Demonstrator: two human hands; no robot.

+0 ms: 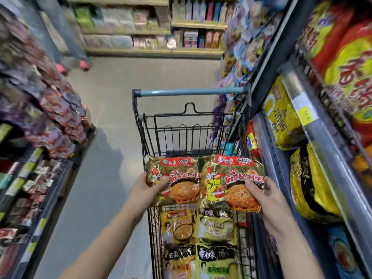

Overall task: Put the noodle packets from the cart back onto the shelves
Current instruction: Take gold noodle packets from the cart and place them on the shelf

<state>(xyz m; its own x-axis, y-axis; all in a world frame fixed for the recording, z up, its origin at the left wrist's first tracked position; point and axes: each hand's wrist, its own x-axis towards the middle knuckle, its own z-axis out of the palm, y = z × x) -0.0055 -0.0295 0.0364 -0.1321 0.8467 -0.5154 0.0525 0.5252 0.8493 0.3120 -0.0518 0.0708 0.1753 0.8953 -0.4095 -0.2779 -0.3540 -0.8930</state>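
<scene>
Two gold noodle packets with red labels are held side by side above the cart (141,125). My left hand (146,190) grips the left packet (177,178) by its left edge. My right hand (269,200) grips the right packet (231,182) at its right edge. Below them in the cart basket lie several yellow and green noodle packets (201,238). The cart's blue handle (191,92) is at its far end.
Shelves on the right (322,137) carry large yellow and red noodle multipacks, close to the cart's side. Shelves on the left (40,168) hold dark red and purple packets. A grey floor aisle (110,137) runs ahead to more shelving, where someone's legs stand.
</scene>
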